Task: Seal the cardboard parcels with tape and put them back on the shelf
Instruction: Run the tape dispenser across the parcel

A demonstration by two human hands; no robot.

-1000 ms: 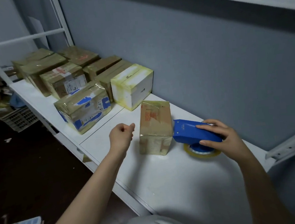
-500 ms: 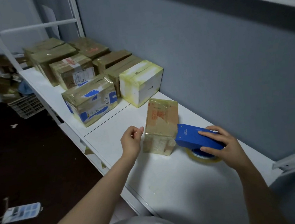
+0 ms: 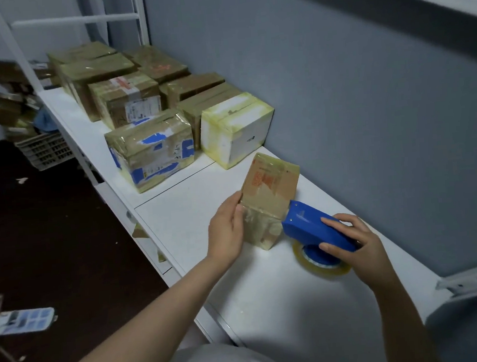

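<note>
Where a white shelf runs along a grey-blue wall above a dark floor, taped cardboard parcels cluster at its far end, among them a glossy blue-patched parcel and a white box edged in yellowed tape; nearer, apart from these, a small brown parcel stands on the shelf, shiny with clear tape; the left hand clasps its left edge, thumb on the near face; the right hand curls round a blue plastic tape dispenser, whose nose touches the parcel's right side, its tape roll low against the shelf.
</note>
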